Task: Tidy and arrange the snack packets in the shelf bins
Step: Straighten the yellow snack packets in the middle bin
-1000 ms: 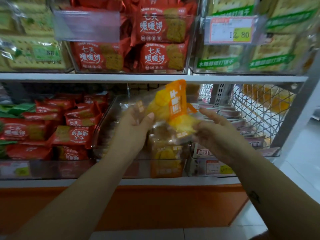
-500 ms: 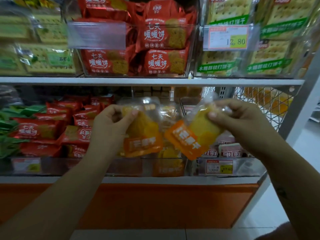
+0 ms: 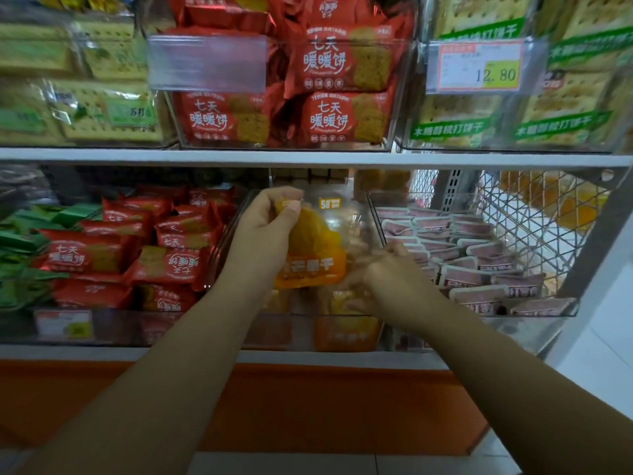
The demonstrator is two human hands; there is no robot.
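The left hand [image 3: 263, 234] pinches the crinkled top of a glossy clear-and-orange snack packet [image 3: 313, 250] above the clear plastic bin [image 3: 291, 332]. The right hand [image 3: 390, 279], just beside it, is blurred, its grip unclear.

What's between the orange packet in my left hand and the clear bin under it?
Nothing blocks it: the orange packet, pinched by the left hand, hangs over the open clear bin. Only the blurred right hand sits in the bin's right side, beside the packet.
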